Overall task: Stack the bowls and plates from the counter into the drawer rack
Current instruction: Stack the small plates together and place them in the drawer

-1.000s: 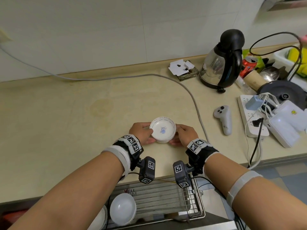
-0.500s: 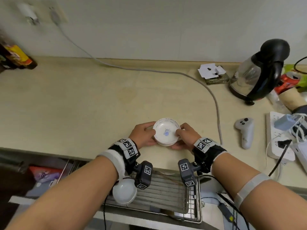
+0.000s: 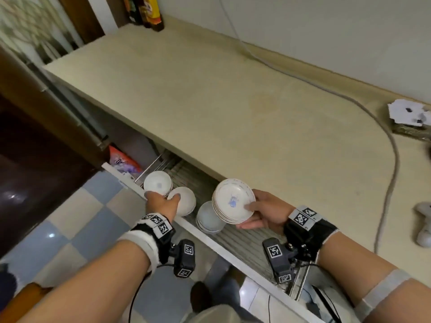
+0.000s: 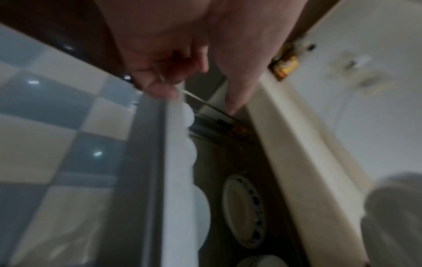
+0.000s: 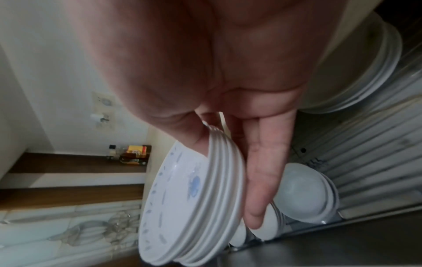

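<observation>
My right hand point(image 3: 248, 216) holds a stack of small white plates point(image 3: 234, 201) with a blue motif, tilted, above the open drawer rack point(image 3: 247, 238). In the right wrist view my thumb lies on the top plate point(image 5: 182, 198) and my fingers point(image 5: 262, 180) support the stack from beneath. My left hand point(image 3: 162, 198) grips the drawer front point(image 3: 205, 236), fingers point(image 4: 160, 92) curled over its top edge. In the rack sit an upright bowl point(image 3: 157, 183), an overturned bowl point(image 3: 185, 201) and a stack of overturned bowls point(image 3: 207, 217), also in the right wrist view point(image 5: 303, 195).
The beige counter point(image 3: 233, 101) runs above the drawer, with a grey cable point(image 3: 394, 164), a paper-topped box point(image 3: 410, 117), a white controller point(image 3: 423, 229) and bottles point(image 3: 144, 12) at the far end. Larger plates point(image 5: 365, 72) and a pink packet point(image 3: 123, 162) lie in the drawer.
Both hands held the plate stack on the counter. The right hand alone has carried it down over the drawer, the left hand has gone to the drawer front, and the view has swung left.
</observation>
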